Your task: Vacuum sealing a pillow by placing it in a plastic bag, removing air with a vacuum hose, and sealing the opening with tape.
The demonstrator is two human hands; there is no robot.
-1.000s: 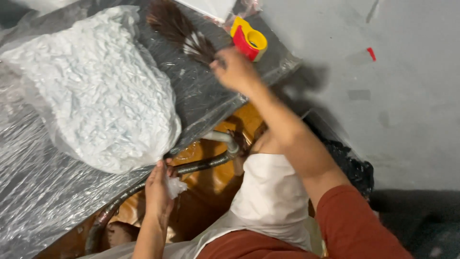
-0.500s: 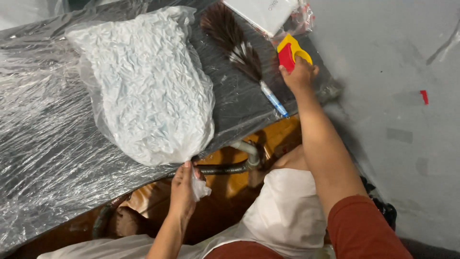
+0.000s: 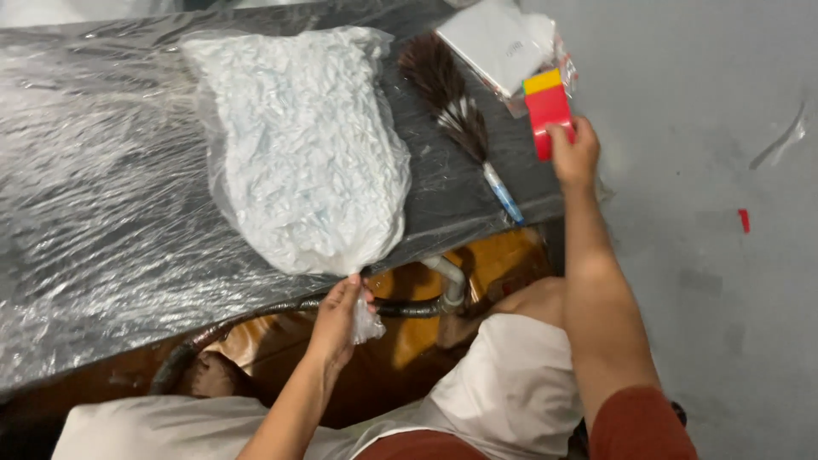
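A clear plastic bag packed tight with crumpled white material lies on a dark table wrapped in plastic film. My left hand pinches the bag's twisted neck at the table's near edge. My right hand is raised over the table's right end and holds a red and yellow tape dispenser. A brown feather duster with a blue and white handle lies between the bag and the dispenser.
A flat white package in clear wrap sits at the table's far right corner. A black ribbed hose with a grey elbow runs under the table edge. Grey floor lies to the right, with a small red scrap.
My right hand has taken hold of the tape dispenser and lifted it off the table. My left hand has kept its grip on the bag's neck. The view has shifted right.
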